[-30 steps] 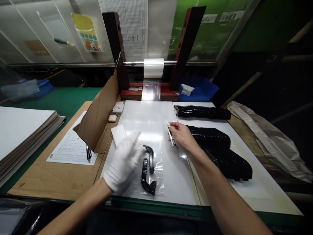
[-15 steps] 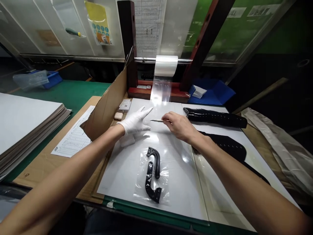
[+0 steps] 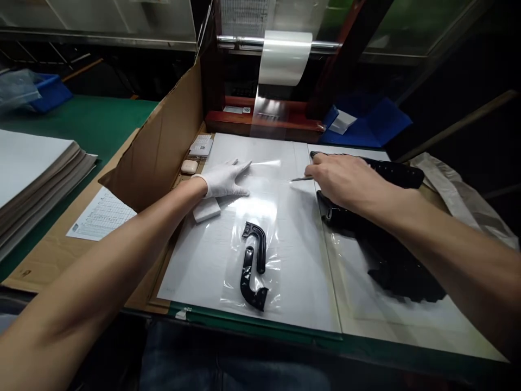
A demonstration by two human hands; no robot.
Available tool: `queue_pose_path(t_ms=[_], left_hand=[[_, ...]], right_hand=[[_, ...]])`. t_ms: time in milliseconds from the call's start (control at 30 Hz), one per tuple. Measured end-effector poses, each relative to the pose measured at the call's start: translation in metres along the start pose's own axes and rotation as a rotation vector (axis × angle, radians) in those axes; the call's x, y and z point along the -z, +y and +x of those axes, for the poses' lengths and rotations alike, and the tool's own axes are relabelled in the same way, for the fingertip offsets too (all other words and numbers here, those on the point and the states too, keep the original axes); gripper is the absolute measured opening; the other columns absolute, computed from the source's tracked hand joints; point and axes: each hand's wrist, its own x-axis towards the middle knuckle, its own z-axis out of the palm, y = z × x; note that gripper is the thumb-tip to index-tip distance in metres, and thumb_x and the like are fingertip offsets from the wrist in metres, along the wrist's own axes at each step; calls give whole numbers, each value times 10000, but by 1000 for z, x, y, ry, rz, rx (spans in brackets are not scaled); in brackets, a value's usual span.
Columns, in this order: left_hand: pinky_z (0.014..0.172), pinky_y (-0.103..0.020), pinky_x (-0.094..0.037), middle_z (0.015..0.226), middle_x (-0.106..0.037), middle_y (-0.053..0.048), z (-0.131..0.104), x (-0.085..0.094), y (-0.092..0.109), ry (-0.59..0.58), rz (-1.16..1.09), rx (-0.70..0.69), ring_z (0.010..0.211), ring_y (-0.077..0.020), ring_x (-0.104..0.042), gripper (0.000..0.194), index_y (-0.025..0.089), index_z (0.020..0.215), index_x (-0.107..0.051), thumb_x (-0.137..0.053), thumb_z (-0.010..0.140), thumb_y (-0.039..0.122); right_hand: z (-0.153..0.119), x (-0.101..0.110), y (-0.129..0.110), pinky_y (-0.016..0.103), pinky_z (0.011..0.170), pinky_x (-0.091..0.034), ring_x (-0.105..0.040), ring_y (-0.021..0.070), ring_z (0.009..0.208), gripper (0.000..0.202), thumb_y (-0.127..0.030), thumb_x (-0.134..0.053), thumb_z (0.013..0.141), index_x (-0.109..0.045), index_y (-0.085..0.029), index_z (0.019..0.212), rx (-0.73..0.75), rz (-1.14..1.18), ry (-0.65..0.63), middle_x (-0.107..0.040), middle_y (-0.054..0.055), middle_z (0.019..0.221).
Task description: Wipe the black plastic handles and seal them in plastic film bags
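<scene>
My left hand (image 3: 226, 180), in a white glove, lies with fingers spread on clear plastic film (image 3: 264, 203) over the white board (image 3: 191, 260). My right hand (image 3: 342, 176) is bare and pinches a slim knife (image 3: 301, 178), its thin tip pointing left, just right of the film. Nearer me, two black curved handle-like parts (image 3: 256, 239) lie side by side under or in clear plastic. Beyond my hands, a roll of clear film (image 3: 286, 58) hangs on a metal bar, and a strip (image 3: 271, 108) drops from it towards the board.
A cardboard sheet (image 3: 158, 130) stands upright on the left, near a small pale case (image 3: 189, 166) and a white block (image 3: 207, 209). Black parts (image 3: 402, 260) lie at right, partly behind my forearm. A blue bin (image 3: 382, 122) sits behind. White sheets (image 3: 32, 163) are stacked far left.
My right hand has moved right with the knife, away from my left hand. An edge of film now shows near my left fingertips. The view has tilted down.
</scene>
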Motion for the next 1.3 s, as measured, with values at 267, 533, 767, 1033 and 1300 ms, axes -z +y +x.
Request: queue_pose_path(t_ms=[267, 533, 767, 1033, 1300], left_hand=[[1155, -529, -354, 1536, -471, -166, 0, 3, 2, -28, 35, 3, 1377, -317, -483, 745, 168, 1484, -440, -648, 891, 568], [1207, -494, -272, 1625, -342, -187, 9, 2, -3, -92, -37, 36, 1495, -394, -300, 1067, 195, 1598, -259, -746, 739, 600], [1050, -381, -499, 1288, -718, -54, -38, 16, 44, -43, -380, -34, 1201, -259, -663, 493, 200, 1277, -701, -642, 894, 504], [992, -402, -576, 1181, -772, -36, -136, -17, 105, 249, -335, -223, 1060, -210, -737, 227, 219, 1122, -767, -616, 956, 252], [985, -435, -559, 1300, -710, -108, -212, -55, 110, 167, 55, -342, 1164, -277, -681, 299, 180, 1232, -697, -529, 1012, 291]], right_hand=[[6, -64, -54, 539, 912, -496, -540, 393, 1162, 298, -274, -513, 977, -727, -80, 1054, -243, 125, 137, -569, 230, 1314], [-20, -71, -66, 469, 965, -457, -574, 290, 1087, 131, -297, -604, 952, -633, -217, 853, -123, 464, 287, -668, 91, 1098], [-60, -72, -88, 331, 880, -548, -668, 169, 1004, 203, -405, -451, 1045, -514, -219, 1098, -128, 908, 436, -692, 44, 1078], [-136, -57, -117, 417, 952, -563, -658, 204, 1028, 253, -169, -526, 961, -581, -226, 1201, 83, 846, 385, -678, 53, 1064], [-193, -71, -126, 403, 822, -570, -661, 228, 953, 241, -148, -495, 957, -724, -223, 945, 207, 709, 266, -728, 75, 981]])
